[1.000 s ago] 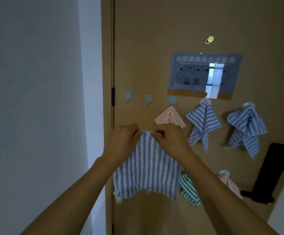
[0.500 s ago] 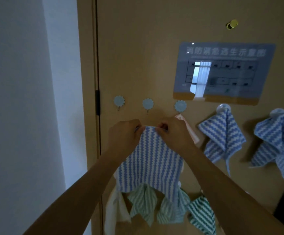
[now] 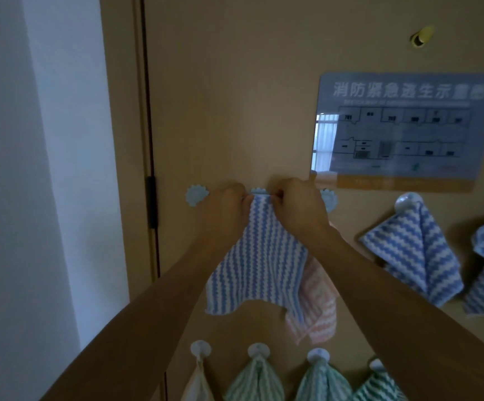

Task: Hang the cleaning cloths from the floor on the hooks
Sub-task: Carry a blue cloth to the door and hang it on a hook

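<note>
left hand (image 3: 220,211) and right hand (image 3: 298,208) both pinching the blue striped cloth (image 3: 259,261) top edge, right at the middle blue hook (image 3: 259,191) (mostly hidden); pink cloth (image 3: 319,308) behind

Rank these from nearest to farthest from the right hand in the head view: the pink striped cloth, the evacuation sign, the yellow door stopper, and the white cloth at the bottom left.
From the right hand:
1. Pink striped cloth, just below the wrist, behind the blue cloth being held.
2. Evacuation sign, up to the right.
3. White cloth, bottom row, far left.
4. Yellow door stopper, top right.
</note>
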### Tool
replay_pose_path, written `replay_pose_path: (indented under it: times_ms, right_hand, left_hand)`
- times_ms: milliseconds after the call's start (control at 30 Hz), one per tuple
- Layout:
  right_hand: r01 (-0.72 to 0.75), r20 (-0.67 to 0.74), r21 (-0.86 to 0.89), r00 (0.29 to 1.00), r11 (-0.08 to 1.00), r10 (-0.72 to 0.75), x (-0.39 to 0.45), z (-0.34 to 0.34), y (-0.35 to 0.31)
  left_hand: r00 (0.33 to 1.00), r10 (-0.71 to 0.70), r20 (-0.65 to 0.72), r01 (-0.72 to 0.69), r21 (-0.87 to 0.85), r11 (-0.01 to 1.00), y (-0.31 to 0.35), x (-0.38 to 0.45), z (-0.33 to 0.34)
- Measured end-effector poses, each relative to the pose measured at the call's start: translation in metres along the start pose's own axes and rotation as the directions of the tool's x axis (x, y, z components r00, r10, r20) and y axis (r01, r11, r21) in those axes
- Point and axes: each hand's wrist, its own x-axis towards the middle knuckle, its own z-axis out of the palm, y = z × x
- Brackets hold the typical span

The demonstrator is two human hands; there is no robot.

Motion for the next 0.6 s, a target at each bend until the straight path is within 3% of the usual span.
replay_pose_path:
  times_ms: [200, 400, 600]
  right_hand:
    - [-0.061, -0.009, -0.124, 0.998, 0.99, 0.061, 0.005, 0.012, 0.002]
    - [-0.06, -0.006, -0.16, 0.998, 0.985, 0.059, -0.008, 0.026, 0.005]
    - [-0.046, 0.111, -0.139, 0.992, 0.989, 0.061, -0.028, 0.039, 0.01]
  left_hand:
    - [1.0, -0.03, -0.005, 0.03, 0.015, 0.999, -0.002, 0.003, 0.018]
    - [0.998, -0.036, -0.052, 0.03, -0.121, 0.992, -0.007, -0.014, 0.025]
    - [0.994, -0.088, 0.06, 0.096, -0.138, 0.986, -0.002, -0.04, 0.028]
